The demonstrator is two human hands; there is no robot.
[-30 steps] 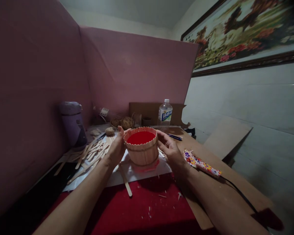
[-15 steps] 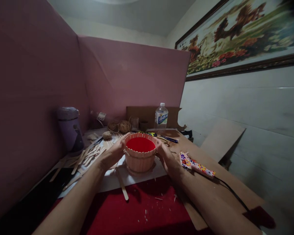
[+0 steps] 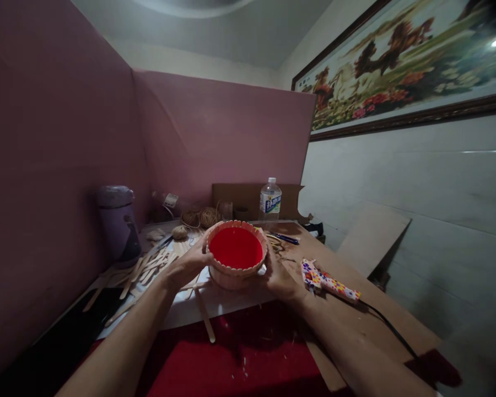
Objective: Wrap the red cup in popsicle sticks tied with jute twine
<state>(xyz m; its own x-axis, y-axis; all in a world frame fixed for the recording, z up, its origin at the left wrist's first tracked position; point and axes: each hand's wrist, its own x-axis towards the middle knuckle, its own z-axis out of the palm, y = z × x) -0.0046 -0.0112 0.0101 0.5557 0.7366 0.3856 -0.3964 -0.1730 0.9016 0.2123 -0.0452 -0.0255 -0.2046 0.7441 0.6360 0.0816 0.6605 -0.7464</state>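
A round bucket (image 3: 230, 278) made of upright wooden craft sticks, with a bright red inside, is between my two hands in the middle of the head view. Its mouth tilts toward me. My left hand (image 3: 192, 262) grips the left side with the thumb near the rim. My right hand (image 3: 279, 275) is closed round the right side, its fingertips hidden behind the wall. A single craft stick (image 3: 205, 315) lies just in front, across white paper (image 3: 179, 311) and red cloth (image 3: 231, 364). Small pale scraps dot the cloth.
Loose craft sticks (image 3: 152, 267) pile up at left beside a purple tumbler (image 3: 122, 229). Twine balls (image 3: 209, 217) and a plastic bottle (image 3: 270, 199) stand at the back. A flower-patterned glue gun (image 3: 329, 284) with a black cord (image 3: 392, 325) lies at right, near a dark blue pen (image 3: 286, 239).
The bucket has tipped toward me between both hands, so more of its red inside shows. Both hands have kept their hold. The view has shifted slightly.
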